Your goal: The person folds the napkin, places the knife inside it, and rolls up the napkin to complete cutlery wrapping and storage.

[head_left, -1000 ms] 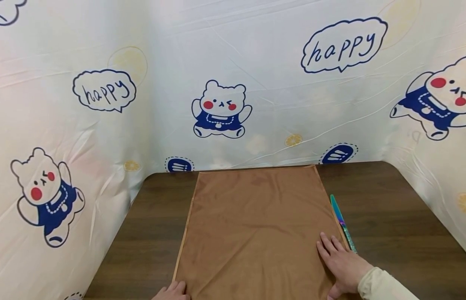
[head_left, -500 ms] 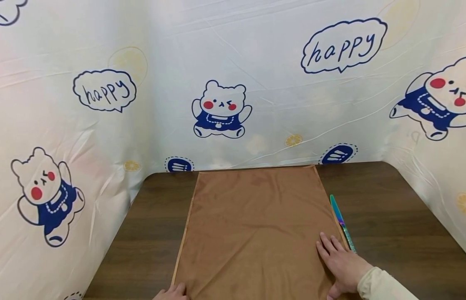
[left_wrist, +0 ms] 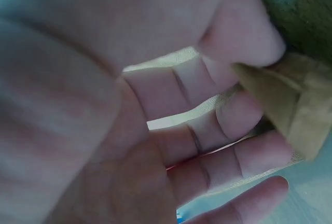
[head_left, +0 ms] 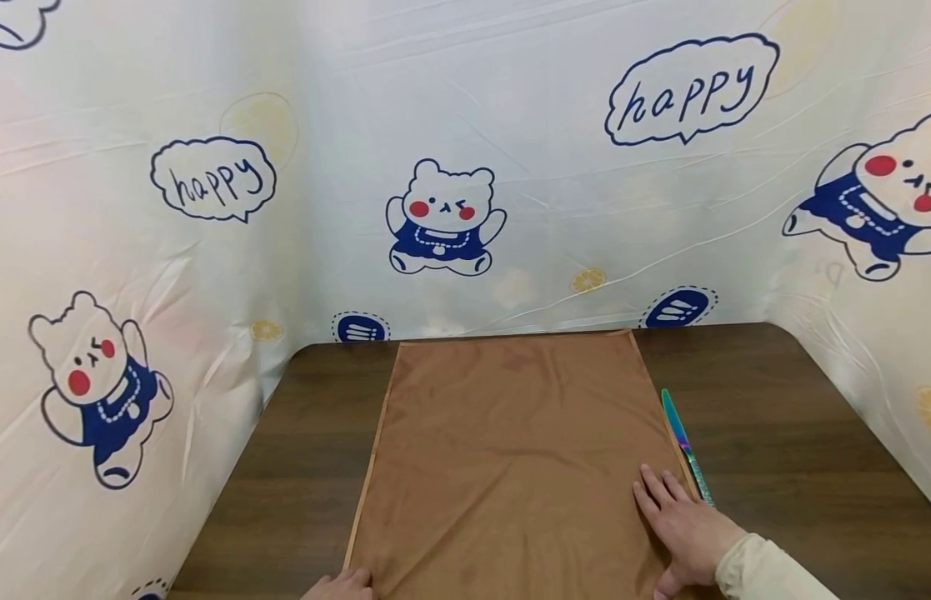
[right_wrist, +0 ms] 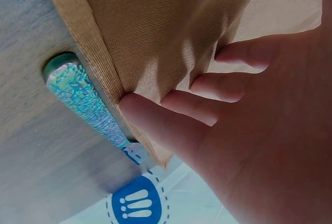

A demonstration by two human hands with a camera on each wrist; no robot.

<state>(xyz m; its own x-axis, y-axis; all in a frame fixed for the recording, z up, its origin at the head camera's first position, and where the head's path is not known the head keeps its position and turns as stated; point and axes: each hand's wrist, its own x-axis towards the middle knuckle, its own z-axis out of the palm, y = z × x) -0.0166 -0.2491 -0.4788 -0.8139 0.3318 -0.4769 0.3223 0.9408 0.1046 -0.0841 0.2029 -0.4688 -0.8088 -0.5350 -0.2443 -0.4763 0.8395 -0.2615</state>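
Left hand point(head_left: 341, 586): cut off by the lower edge in the head view, fingers pointing inward. Left wrist view shows its palm side; left thumb point(left_wrist: 249, 40) bent over toward the nearest fingertips point(left_wrist: 239, 114) in a pinch, little finger point(left_wrist: 254, 201) straighter and a little apart. Right hand point(head_left: 686, 527): palm down, fingers spread, nearly straight, pointing forward and leftward; right thumb point(head_left: 668, 582) set well apart, toward the body. Right forearm point(head_left: 776, 568) enters slantwise from lower right, pale-sleeved to the wrist.
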